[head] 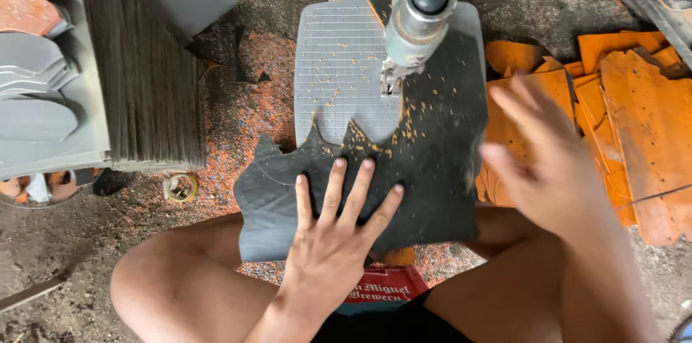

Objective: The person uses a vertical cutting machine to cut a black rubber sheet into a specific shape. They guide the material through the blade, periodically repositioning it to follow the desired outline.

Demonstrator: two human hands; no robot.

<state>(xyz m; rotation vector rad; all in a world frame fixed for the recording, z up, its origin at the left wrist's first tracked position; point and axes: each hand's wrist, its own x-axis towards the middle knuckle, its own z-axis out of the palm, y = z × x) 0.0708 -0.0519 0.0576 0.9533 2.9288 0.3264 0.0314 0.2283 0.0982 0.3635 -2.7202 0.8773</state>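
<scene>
A black sheet (pixel 425 170) with a jagged cut edge lies on the grey gridded saw table (pixel 335 62), partly under the metal saw head (pixel 418 15). My left hand (pixel 335 231) presses flat on the sheet's near part, fingers spread. My right hand (pixel 544 163) is blurred, hovering at the sheet's right edge with fingers apart and nothing in it. Orange dust specks dot the sheet.
Orange offcuts (pixel 627 112) pile up on the right. A stack of dark sheets (pixel 148 76) and grey cut shapes (pixel 36 90) stand on the left. A tape roll (pixel 180 188) lies on the dusty ground. My bare knees frame a red crate (pixel 382 289).
</scene>
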